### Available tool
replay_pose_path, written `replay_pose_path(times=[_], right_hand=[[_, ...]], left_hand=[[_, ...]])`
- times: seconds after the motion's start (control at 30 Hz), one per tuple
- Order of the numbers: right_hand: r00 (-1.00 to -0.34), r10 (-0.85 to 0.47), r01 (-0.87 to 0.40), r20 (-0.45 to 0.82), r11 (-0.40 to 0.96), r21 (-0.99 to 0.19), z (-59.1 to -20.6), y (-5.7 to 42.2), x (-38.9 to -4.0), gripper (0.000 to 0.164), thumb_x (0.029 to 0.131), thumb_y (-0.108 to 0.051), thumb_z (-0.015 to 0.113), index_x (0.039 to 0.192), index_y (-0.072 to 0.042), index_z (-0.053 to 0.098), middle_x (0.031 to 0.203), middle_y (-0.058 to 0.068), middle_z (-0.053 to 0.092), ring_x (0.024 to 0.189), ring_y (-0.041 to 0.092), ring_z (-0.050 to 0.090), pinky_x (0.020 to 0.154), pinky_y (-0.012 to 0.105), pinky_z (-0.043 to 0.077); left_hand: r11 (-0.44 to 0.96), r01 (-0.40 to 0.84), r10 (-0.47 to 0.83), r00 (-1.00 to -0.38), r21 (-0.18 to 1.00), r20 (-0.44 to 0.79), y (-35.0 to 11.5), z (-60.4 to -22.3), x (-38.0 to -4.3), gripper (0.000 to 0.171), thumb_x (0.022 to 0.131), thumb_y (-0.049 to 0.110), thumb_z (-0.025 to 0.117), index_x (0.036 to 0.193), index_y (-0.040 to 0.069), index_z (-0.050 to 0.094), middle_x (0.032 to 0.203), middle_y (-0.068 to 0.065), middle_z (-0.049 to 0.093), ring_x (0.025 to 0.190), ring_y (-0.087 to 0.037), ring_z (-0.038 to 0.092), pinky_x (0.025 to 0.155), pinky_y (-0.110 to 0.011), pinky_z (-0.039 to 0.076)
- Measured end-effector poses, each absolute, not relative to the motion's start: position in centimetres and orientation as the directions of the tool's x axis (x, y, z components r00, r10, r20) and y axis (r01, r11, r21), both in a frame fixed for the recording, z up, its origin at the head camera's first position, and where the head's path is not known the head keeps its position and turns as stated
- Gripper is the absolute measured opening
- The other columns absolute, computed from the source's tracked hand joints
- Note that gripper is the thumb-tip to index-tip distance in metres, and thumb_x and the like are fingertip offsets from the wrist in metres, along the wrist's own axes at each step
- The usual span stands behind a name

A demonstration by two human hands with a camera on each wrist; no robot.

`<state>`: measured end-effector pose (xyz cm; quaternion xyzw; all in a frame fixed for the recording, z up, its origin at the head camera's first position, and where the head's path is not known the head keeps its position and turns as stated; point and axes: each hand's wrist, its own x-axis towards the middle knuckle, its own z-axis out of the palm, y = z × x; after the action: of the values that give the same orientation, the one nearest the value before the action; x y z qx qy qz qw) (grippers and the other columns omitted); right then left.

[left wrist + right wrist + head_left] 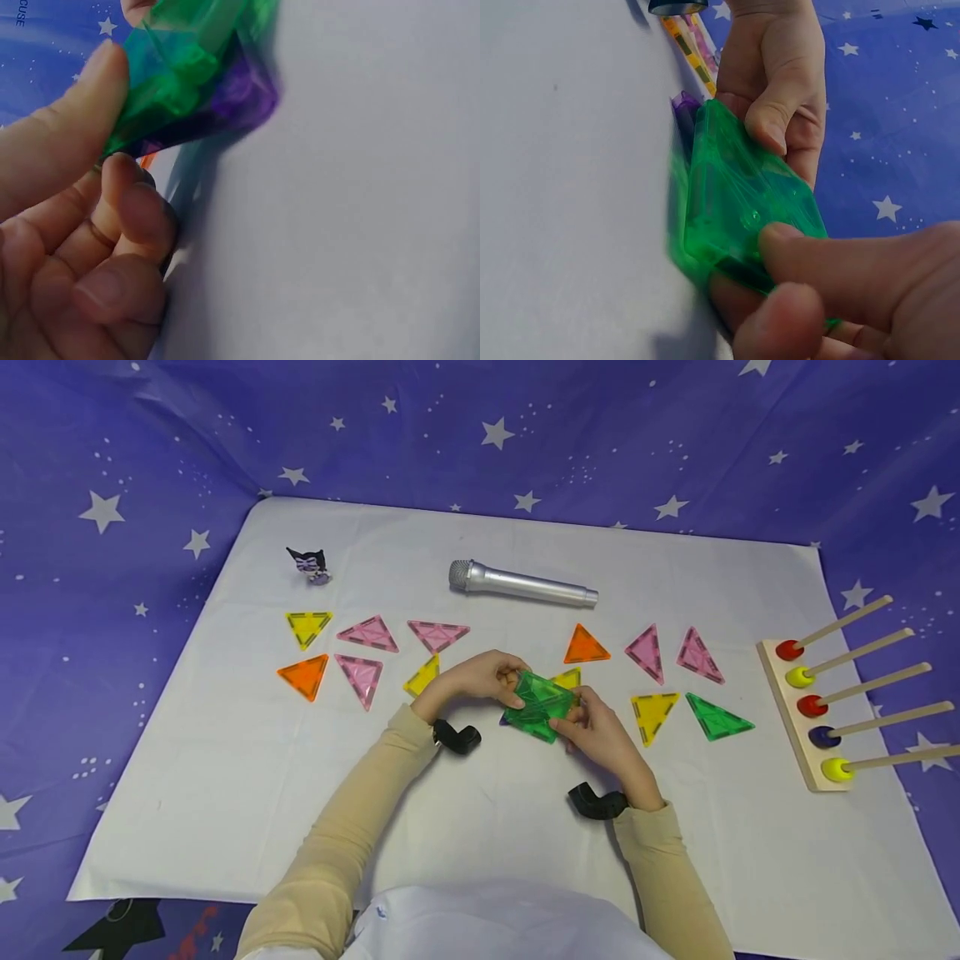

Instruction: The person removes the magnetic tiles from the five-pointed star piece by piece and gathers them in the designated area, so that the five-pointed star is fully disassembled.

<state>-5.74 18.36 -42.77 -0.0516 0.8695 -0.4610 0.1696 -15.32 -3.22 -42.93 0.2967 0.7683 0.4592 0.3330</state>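
Translucent green magnetic tiles are held between both hands above the middle of the white table. My left hand pinches their far left edge, thumb on top and fingers beneath. At the near right side, my right hand pinches them with its thumb over the face. A purple tile shows under the green ones in the left wrist view, and its corner sticks out in the right wrist view. Partly behind the held tiles lies a yellow triangle tile. Another yellow tile lies beside the left wrist.
Left of the hands lie several pink, yellow and orange tiles; more lie to the right, including a green triangle. A silver microphone and small figurine stand farther back. A wooden peg board occupies the right side.
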Motion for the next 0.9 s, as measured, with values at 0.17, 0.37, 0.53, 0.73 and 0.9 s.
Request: replay_pose_path(times=[0.17,0.37,0.53,0.73,0.9], right_hand=[[-0.928,-0.29,0.054,-0.234,0.517,-0.854,-42.8,18.4,-5.7,0.044,0.088,-0.013,0.059,0.12,0.003,0.033,0.06,0.006,0.054,0.047,0.019,0.047,0.047,0.027,0.037],[-0.924,-0.301,0.064,-0.235,0.485,-0.872,-42.9,18.2,-5.7,0.038,0.09,-0.01,0.056,0.118,0.003,0.034,0.06,0.004,0.048,0.048,0.015,0.04,0.046,0.025,0.033],[-0.915,-0.324,0.077,-0.242,0.447,-0.891,-43.2,18.2,-5.8,0.037,0.089,-0.005,0.054,0.119,0.006,0.034,0.065,0.004,0.047,0.052,0.013,0.038,0.049,0.023,0.032],[-0.895,-0.363,0.1,-0.258,0.4,-0.911,-43.4,18.3,-5.9,0.038,0.091,-0.003,0.051,0.122,0.007,0.031,0.09,0.015,0.06,0.067,0.015,0.045,0.058,0.023,0.037],[-0.878,-0.382,0.122,-0.29,0.408,-0.905,-43.3,18.2,-5.8,0.034,0.091,-0.004,0.05,0.118,0.006,0.033,0.096,0.016,0.06,0.071,0.018,0.044,0.062,0.025,0.034]], left_hand=[[0.416,0.104,0.727,-0.634,0.903,-0.262,-3.3,-42.8,-15.1,0.037,0.078,0.01,0.071,0.111,0.0,0.058,0.063,-0.003,0.049,0.056,-0.011,0.038,0.056,-0.023,0.032],[0.447,0.087,0.691,-0.666,0.89,-0.281,-3.3,-42.8,-14.7,0.031,0.077,0.011,0.072,0.104,0.0,0.061,0.063,-0.002,0.054,0.057,-0.01,0.042,0.058,-0.022,0.035],[0.429,0.054,0.682,-0.674,0.902,-0.284,-3.3,-42.8,-14.5,0.026,0.076,0.01,0.072,0.098,-0.001,0.062,0.055,0.0,0.052,0.053,-0.009,0.041,0.058,-0.021,0.035],[0.381,-0.019,0.666,-0.688,0.924,-0.288,-3.4,-43.0,-14.1,0.024,0.08,0.008,0.068,0.101,-0.002,0.061,0.055,-0.004,0.054,0.052,-0.012,0.045,0.056,-0.023,0.037],[0.341,-0.121,0.637,-0.7,0.932,-0.324,-3.6,-43.0,-13.8,0.019,0.081,0.008,0.066,0.097,-0.001,0.063,0.057,-0.004,0.055,0.054,-0.014,0.051,0.058,-0.025,0.043]])
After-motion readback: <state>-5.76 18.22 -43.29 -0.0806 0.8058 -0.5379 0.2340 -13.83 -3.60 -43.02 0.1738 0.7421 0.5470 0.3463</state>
